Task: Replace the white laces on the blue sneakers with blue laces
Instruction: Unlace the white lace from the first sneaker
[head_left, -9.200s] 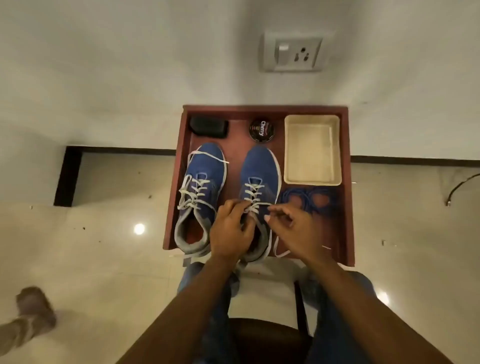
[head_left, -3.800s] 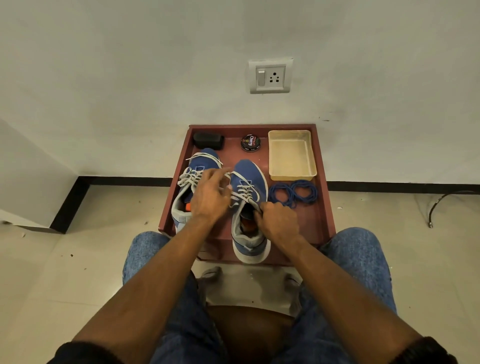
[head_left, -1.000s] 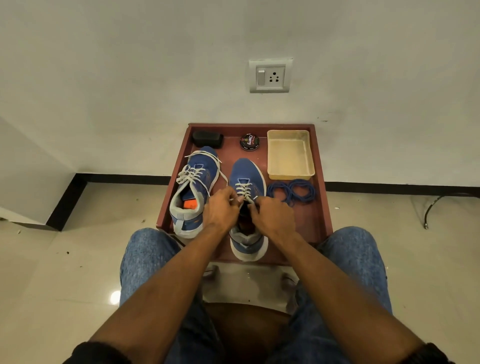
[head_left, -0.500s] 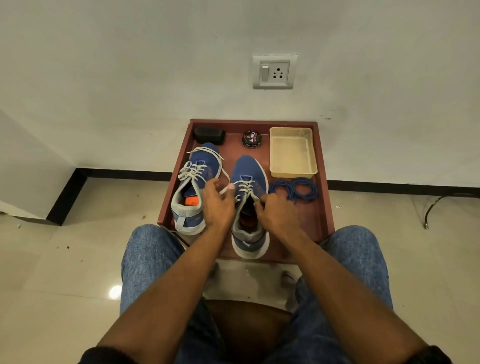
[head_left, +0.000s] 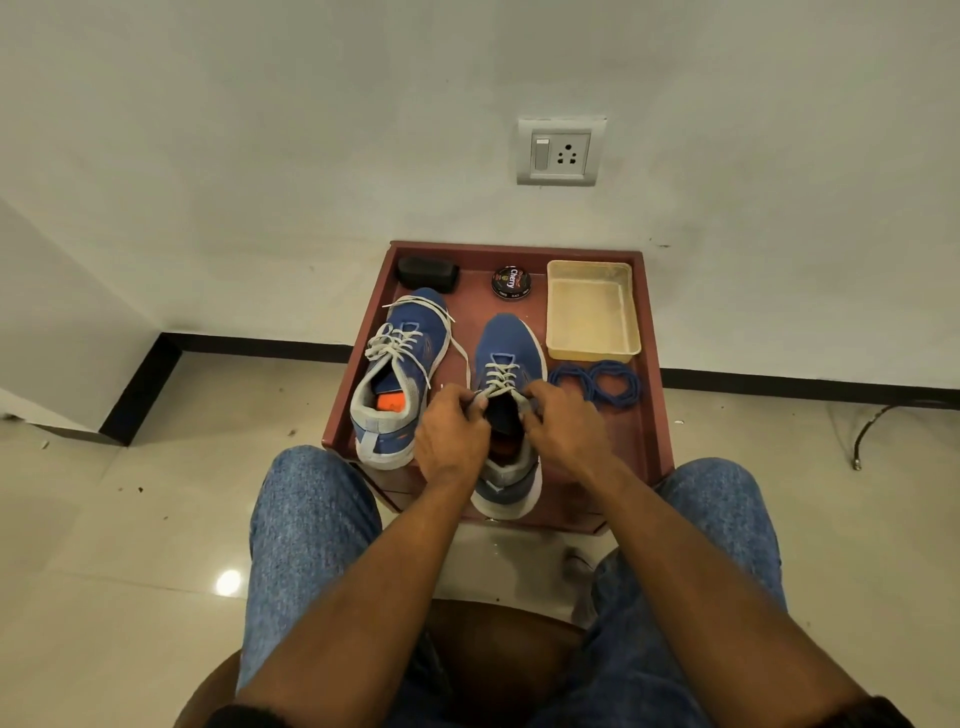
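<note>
White cotton laces (head_left: 500, 375) of the right blue mesh sneaker (head_left: 506, 415) are pinched in both grips, left hand (head_left: 451, 437) and right hand (head_left: 563, 423), to loosen them; farther, coiled blue laces (head_left: 597, 383) wait on the red-brown wooden bench (head_left: 652, 415).

You face a plain white wall (head_left: 311, 130) with a switch-and-socket plate (head_left: 561, 150) set into it, and a black skirting strip (head_left: 249, 345) runs along its foot. The floor (head_left: 130, 519) is glossy pale tile, catching a small bright spot of light (head_left: 228, 582) at your lower left. At the far right a thin dark thing, possibly a cable (head_left: 878, 421), curves over the tiles.
</note>
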